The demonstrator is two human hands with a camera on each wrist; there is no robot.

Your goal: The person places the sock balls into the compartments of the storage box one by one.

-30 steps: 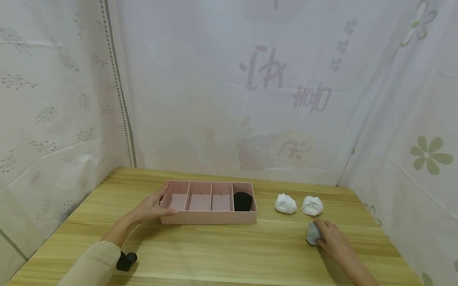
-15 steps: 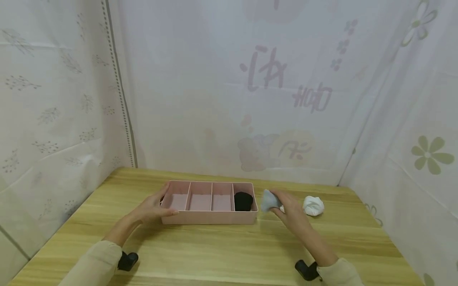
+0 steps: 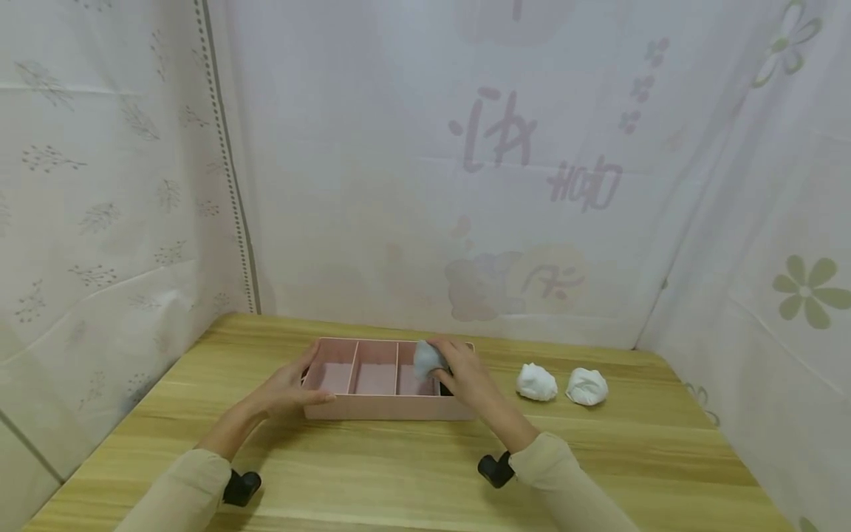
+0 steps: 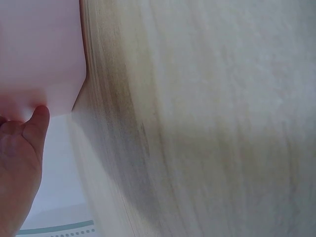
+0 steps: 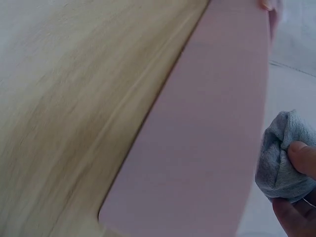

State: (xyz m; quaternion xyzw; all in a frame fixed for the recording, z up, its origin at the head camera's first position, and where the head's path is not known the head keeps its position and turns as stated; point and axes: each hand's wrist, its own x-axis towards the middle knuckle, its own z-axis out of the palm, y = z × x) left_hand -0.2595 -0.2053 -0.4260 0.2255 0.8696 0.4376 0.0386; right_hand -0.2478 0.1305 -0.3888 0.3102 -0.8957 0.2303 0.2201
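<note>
A pink divided storage box (image 3: 388,408) lies lengthwise on the table. My left hand (image 3: 287,386) grips its left end, thumb on the front wall and fingers toward the back corner. In my right hand (image 3: 469,378) is a grey rolled-up sock (image 3: 428,360), pinched between thumb and fingers over the third compartment from the left. The right wrist view shows the same grey sock (image 5: 280,160) above the box's rim. A black balled-up cloth (image 3: 446,389) in the rightmost compartment is mostly hidden by my right hand. The two left compartments hold nothing.
Two white balled-up cloths (image 3: 536,382) lie side by side on the wooden table (image 3: 372,473), right of the box. Printed curtains (image 3: 372,185) hang behind the table and on both sides. Black wrist devices (image 3: 496,470) jut out below both sleeves.
My right hand has picked the grey sock up from the table's right side and carried it left, past the white balls, to above the box. My left hand has stayed on the box.
</note>
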